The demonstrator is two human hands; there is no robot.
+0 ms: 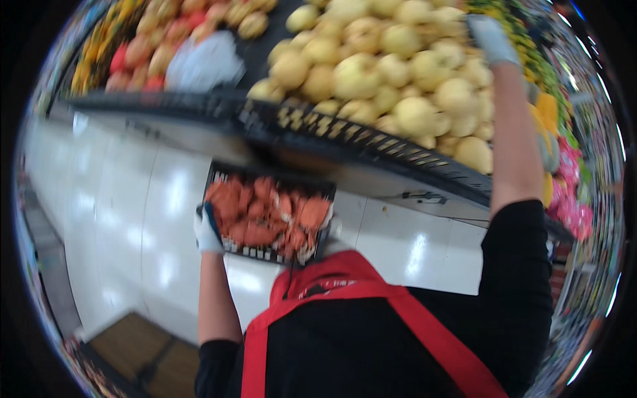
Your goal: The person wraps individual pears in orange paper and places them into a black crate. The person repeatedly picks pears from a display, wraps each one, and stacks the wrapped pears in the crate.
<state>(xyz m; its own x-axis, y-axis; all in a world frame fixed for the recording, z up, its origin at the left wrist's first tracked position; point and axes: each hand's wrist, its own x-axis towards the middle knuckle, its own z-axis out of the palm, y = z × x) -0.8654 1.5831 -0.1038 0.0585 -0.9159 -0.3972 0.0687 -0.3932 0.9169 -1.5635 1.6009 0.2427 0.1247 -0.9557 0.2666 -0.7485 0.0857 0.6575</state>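
Observation:
My left hand (209, 230), in a white glove with a dark coated palm, grips the left rim of a black plastic crate (268, 256). The crate is held in front of my apron and contains reddish-orange, crumpled-looking pieces (256, 214) that blur too much to name. Far up to the right, my gloved right hand (492, 40) reaches to the back edge of a heap of pale yellow round fruit (393, 74). Its fingers point away from me, and I cannot tell whether it holds anything.
A black slatted guard (358, 137) fronts the fruit display. Left of the heap are red and yellow fruit (159, 42) and a crumpled clear plastic bag (204, 62). Pink wrapped produce (570, 191) is at right. A brown board-like surface (144, 353) lies low on the glossy tiled floor (119, 199).

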